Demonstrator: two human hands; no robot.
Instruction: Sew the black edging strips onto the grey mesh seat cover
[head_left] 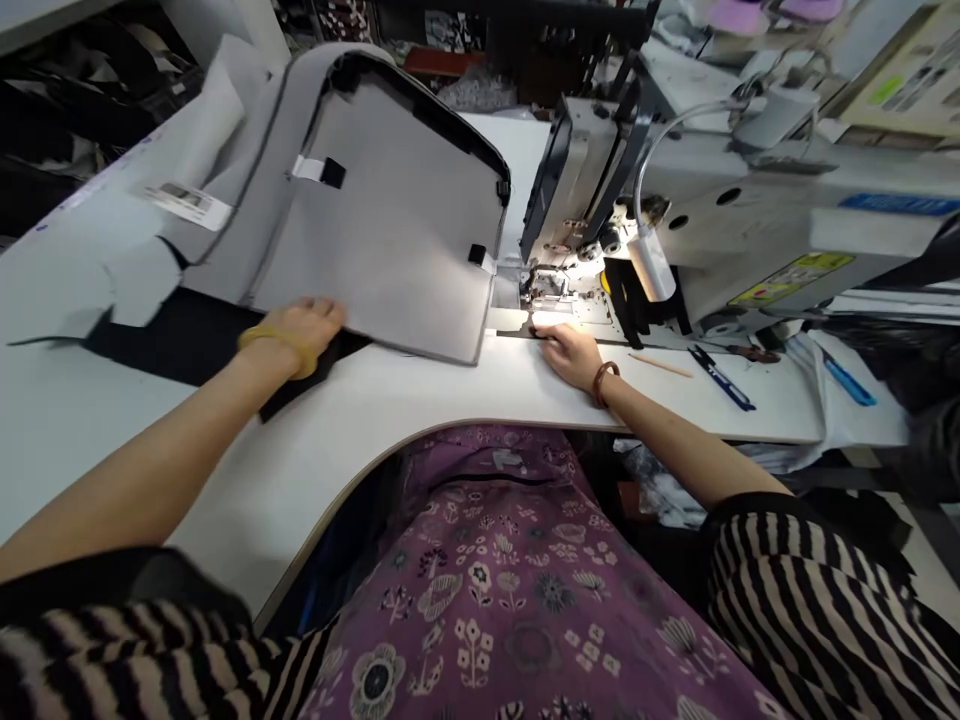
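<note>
A large grey padded fabric panel (405, 220) with a black-trimmed curved edge lies on the white table, reaching to the sewing machine (559, 290). My left hand (306, 328), with a yellow bangle at the wrist, is closed over the panel's near edge; its thumb is hidden. Black fabric (180, 335) spreads out beside and below that hand. Close in front of the lit needle area, my right hand (570, 355) has its fingers pinched at a small dark bit by the machine bed. What exactly they hold is too small to tell.
Right of my right hand lie a thin wooden stick (660, 365), dark blue thread snips (721, 378) and a light blue tool (849, 380). A lamp (651, 262) hangs beside the machine head. The table edge (450, 424) curves around my lap.
</note>
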